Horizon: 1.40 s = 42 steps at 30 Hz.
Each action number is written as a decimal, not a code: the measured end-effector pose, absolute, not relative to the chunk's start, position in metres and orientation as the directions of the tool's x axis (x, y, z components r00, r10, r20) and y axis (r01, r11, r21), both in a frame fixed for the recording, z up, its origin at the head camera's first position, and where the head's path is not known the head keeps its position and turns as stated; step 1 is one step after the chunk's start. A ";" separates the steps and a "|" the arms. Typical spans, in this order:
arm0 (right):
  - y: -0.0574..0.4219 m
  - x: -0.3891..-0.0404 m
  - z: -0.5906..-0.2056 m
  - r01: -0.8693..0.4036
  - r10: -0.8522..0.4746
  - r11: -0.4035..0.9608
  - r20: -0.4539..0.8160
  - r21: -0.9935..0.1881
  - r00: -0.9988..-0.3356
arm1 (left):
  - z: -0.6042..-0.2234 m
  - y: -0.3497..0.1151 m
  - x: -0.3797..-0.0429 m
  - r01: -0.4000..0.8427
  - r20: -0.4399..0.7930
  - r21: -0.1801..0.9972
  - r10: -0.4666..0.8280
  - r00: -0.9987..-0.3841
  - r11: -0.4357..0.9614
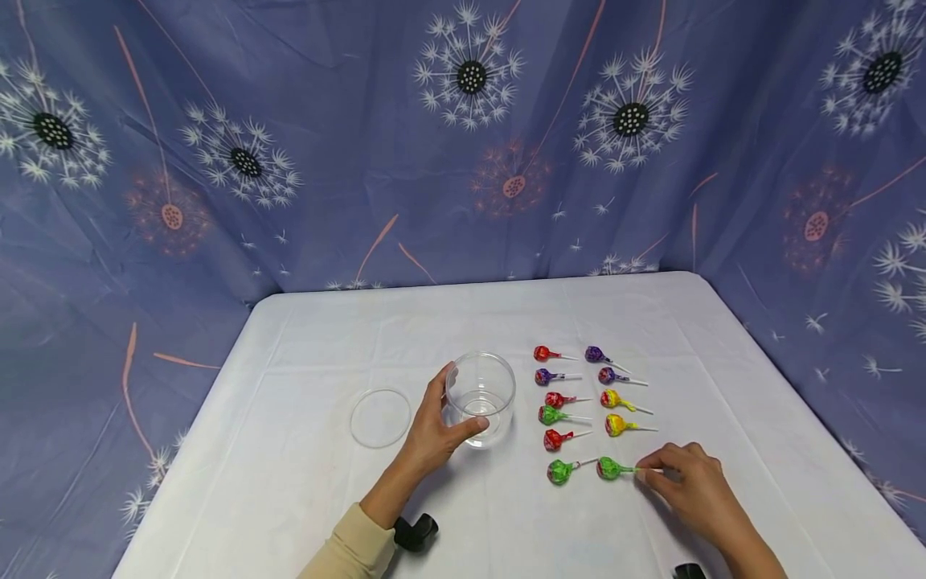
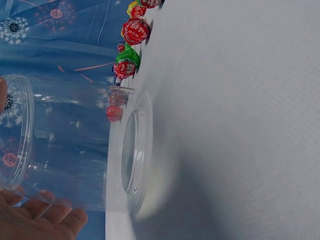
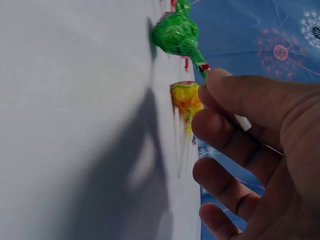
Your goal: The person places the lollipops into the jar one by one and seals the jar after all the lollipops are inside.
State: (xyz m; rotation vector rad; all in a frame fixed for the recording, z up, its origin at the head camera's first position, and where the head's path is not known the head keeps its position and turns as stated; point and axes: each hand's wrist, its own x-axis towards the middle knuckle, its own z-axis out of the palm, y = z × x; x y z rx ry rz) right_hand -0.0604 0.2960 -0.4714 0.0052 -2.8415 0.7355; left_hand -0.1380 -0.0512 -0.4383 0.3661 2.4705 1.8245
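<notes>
My left hand [image 1: 432, 438] holds a clear plastic jar [image 1: 499, 390] from its left side, thumb in front and fingers behind. The jar is uncapped, and no candy shows inside it. In the left wrist view, the jar's base [image 2: 145, 165] is at the white cloth. On the right, my right hand [image 1: 694, 490] pinches the stick of a green lollipop [image 1: 609, 469] between thumb and index finger. The right wrist view shows that lollipop's wrapped head [image 3: 175, 35] close to the cloth, with the other fingers loosely bent. Another green lollipop [image 1: 559, 472] lies just left of it.
Several red, purple, yellow and green lollipops lie in two columns right of the jar, among them a yellow lollipop [image 1: 616, 425] and a purple lollipop [image 1: 595, 355]. A clear round lid [image 1: 353, 422] lies left of the jar. White cloth [image 1: 275, 482] covers the table.
</notes>
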 end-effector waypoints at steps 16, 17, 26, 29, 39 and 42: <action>0.280 -0.079 -0.438 -0.072 0.018 0.801 0.144 -0.595 -0.989 | -0.461 -0.054 -0.145 0.184 0.128 0.945 0.213 -0.969 0.271; 0.279 -0.081 -0.437 -0.073 0.016 0.794 0.141 -0.603 -0.990 | -0.461 -0.054 -0.145 0.183 0.127 0.945 0.213 -0.969 0.271; 0.265 -0.095 -0.421 -0.139 -0.039 0.760 0.169 -0.635 -0.985 | -0.461 -0.054 -0.145 0.187 0.128 0.939 0.213 -0.969 0.288; 0.259 -0.099 -0.416 -0.156 -0.048 0.751 0.183 -0.642 -0.982 | -0.460 -0.054 -0.145 0.179 0.119 0.938 0.209 -0.971 0.297; 0.238 -0.117 -0.401 -0.258 -0.099 0.697 0.266 -0.669 -0.959 | -0.424 -0.052 -0.131 0.158 0.095 0.945 0.223 -0.970 0.286; 0.232 -0.121 -0.397 -0.286 -0.110 0.682 0.293 -0.673 -0.950 | -0.428 -0.052 -0.133 0.155 0.094 0.947 0.217 -0.971 0.283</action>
